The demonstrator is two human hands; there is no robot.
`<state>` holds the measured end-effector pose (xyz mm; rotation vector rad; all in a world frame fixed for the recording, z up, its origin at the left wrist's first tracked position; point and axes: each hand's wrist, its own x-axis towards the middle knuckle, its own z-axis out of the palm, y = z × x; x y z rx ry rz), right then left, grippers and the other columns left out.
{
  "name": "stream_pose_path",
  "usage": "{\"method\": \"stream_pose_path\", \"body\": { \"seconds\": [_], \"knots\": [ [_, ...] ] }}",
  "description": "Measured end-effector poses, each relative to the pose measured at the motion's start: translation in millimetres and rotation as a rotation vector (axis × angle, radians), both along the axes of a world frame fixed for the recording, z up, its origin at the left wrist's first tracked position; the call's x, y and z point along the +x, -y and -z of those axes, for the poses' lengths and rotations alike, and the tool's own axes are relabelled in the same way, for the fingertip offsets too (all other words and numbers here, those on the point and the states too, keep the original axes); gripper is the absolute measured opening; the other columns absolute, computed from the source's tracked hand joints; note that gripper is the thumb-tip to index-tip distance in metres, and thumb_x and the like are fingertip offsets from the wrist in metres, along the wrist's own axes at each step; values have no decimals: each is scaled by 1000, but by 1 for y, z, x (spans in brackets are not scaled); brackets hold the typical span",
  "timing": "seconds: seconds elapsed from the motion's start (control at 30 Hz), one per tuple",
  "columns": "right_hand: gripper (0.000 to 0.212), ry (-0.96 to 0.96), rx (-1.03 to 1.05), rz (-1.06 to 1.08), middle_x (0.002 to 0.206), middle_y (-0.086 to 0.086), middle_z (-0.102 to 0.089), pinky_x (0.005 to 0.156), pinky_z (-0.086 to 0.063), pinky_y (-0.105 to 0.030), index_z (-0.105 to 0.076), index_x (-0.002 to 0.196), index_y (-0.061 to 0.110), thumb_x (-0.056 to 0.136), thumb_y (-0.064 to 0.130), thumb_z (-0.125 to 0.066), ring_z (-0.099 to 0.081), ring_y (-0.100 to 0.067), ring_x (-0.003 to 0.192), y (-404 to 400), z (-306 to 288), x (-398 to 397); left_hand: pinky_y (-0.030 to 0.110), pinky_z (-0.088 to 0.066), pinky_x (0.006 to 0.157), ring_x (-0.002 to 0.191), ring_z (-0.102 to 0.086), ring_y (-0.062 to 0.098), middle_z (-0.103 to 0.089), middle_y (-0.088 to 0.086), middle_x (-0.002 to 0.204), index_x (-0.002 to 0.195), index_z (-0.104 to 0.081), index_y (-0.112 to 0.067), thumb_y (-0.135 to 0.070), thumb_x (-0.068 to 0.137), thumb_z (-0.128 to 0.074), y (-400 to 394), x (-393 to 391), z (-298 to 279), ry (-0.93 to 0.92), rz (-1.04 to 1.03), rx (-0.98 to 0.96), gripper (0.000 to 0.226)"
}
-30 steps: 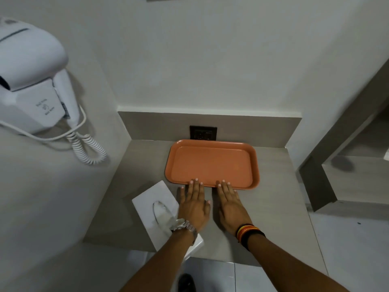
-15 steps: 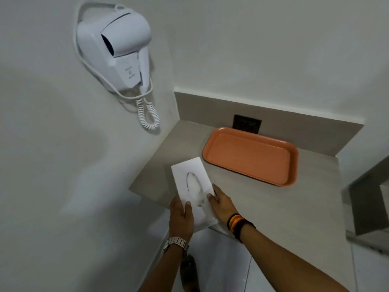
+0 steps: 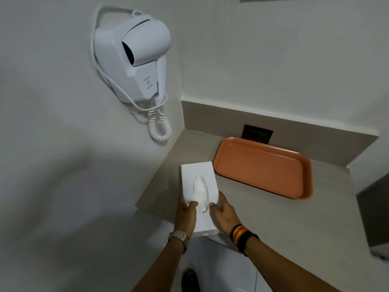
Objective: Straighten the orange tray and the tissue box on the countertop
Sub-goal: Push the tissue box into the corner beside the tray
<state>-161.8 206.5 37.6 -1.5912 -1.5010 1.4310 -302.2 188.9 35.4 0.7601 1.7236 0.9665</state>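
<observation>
A white tissue box with a tissue poking from its top slot lies on the grey countertop, its near end overhanging the front edge. My left hand grips its near left side and my right hand grips its near right side, thumbs on top. The orange tray lies empty to the right of the box, along the back wall, apart from both hands.
A white wall-mounted hair dryer with a coiled cord hangs on the left wall above the counter corner. A dark wall socket sits behind the tray. A darker ledge borders the counter on the right.
Both hands left the tray's front edge and took hold of the tissue box. The box has turned from slanted to nearly square with the counter and moved further onto it.
</observation>
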Motion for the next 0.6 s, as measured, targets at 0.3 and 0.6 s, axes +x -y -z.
{"method": "stream_pose_path", "body": {
  "seconds": [0.3,0.6],
  "knots": [
    [62,-13,-29,63,151,-6,-46,110,-40,-34,-15,155,17,100,28,-41,-52,-24,127,-77,-9,-88,27,-45,63,83,-60,11,-65,-3,104,134,-53,-22,-39,78,-49,-120,-97,-23,-234,206,-13,59],
    [67,39,-86,126,152,-9,-45,111,-41,-40,-10,155,14,100,33,-42,-51,-30,130,-129,2,-125,37,-47,84,97,-59,23,-63,-7,116,125,-56,-33,-42,77,-47,-188,-131,-14,-311,332,9,50]
  ]
}}
